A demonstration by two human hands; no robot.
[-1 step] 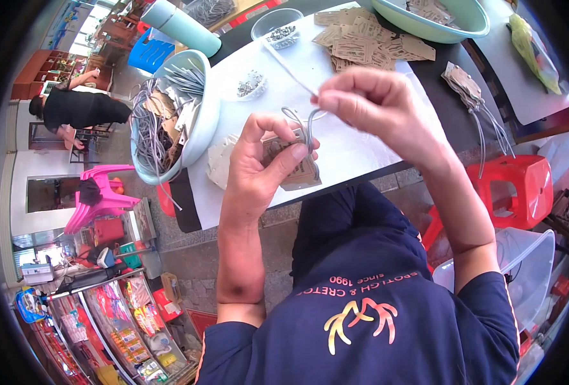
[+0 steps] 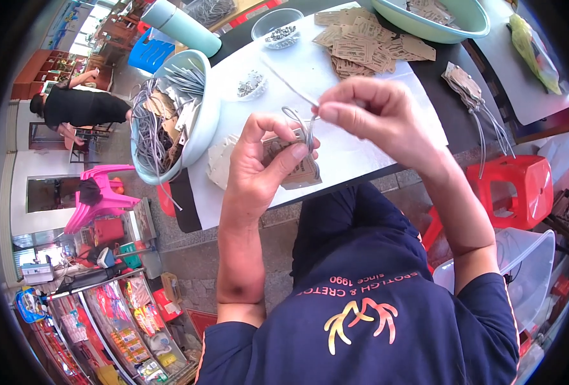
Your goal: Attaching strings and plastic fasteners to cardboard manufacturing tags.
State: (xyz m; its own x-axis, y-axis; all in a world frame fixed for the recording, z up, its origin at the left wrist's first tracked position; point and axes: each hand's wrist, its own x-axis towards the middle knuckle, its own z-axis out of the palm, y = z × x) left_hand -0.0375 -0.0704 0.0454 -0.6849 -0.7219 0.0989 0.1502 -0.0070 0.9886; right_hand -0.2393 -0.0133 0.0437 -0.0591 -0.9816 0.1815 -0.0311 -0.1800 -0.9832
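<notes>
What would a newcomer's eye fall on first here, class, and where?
Probably the left hand, gripping brown card at the centre, and the right hand, pinching a grey cord above the white sheet. Next come the pale blue basin heaped with cords, left of them, and the bright red stool at right.

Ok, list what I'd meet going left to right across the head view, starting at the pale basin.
Pale basin, left hand, right hand, bundle of corded tags, yellow-green bag.
</notes>
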